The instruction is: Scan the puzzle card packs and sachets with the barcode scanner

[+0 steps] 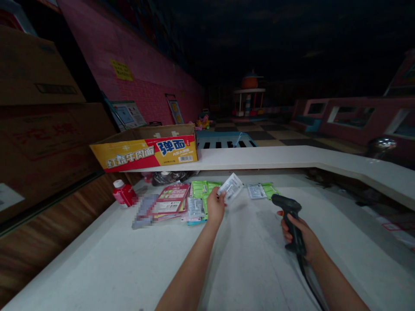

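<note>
Between the thumb and fingers of my left hand (216,206) is a small white printed packet (231,187), raised above the counter. My right hand (301,235) is wrapped around the grip of a black barcode scanner (293,224), its head pointing left and its cable running down toward me. Just left of my left hand lie green packets (199,188) and a silver-grey packet (196,207). Another grey packet (256,191) and a green packet (269,190) lie on the counter between the two hands, farther back.
A white counter (155,268) spreads before me. At left are pink-red flat packages (171,201) and a red bottle with a white cap (123,194). An open printed carton (145,151) sits on the raised ledge (259,157) behind. Brown cardboard boxes (48,134) stand far left.
</note>
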`<state>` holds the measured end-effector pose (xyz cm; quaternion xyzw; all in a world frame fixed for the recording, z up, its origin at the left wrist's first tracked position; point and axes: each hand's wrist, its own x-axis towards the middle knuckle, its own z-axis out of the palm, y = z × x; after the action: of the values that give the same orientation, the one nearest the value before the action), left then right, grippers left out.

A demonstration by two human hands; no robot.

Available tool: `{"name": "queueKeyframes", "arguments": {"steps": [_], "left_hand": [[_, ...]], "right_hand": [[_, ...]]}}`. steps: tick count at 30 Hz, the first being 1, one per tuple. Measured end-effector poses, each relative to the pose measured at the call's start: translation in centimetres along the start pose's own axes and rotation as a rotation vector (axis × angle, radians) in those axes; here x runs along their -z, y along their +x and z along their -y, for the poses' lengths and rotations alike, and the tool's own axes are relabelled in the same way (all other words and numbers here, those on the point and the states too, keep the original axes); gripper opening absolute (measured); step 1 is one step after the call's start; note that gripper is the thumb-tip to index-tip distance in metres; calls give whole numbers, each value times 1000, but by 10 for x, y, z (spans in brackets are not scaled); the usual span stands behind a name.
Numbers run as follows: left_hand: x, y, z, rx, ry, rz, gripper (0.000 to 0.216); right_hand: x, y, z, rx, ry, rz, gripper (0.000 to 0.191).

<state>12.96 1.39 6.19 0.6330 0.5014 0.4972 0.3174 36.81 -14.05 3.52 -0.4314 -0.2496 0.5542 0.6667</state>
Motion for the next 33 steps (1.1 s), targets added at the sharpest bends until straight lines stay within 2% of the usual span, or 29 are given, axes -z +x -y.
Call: {"name": "queueKeyframes", "arguments": {"steps": [3,7,12,19,26,33], "left_hand": [[-37,-10,5,126,-244,120,15],[-61,-15,17,127,-172,168,14],[-63,-16,30,57,-35,133,15],[-64,-19,36,-1,24,76,18],[-64,-19,37,17,51,53,23],[-63,-20,37,10,6,65,17]], "right_hand": [[-1,0,1,16,-7,8,40],[-1,1,3,21,-22,14,42],[0,-1,3,-34,-123,58,42],[-4,-17,3,-100,-310,196,41],[-9,-23,9,-100,-348,196,40],[-7,-22,9,-82,-292,212,39]]}}
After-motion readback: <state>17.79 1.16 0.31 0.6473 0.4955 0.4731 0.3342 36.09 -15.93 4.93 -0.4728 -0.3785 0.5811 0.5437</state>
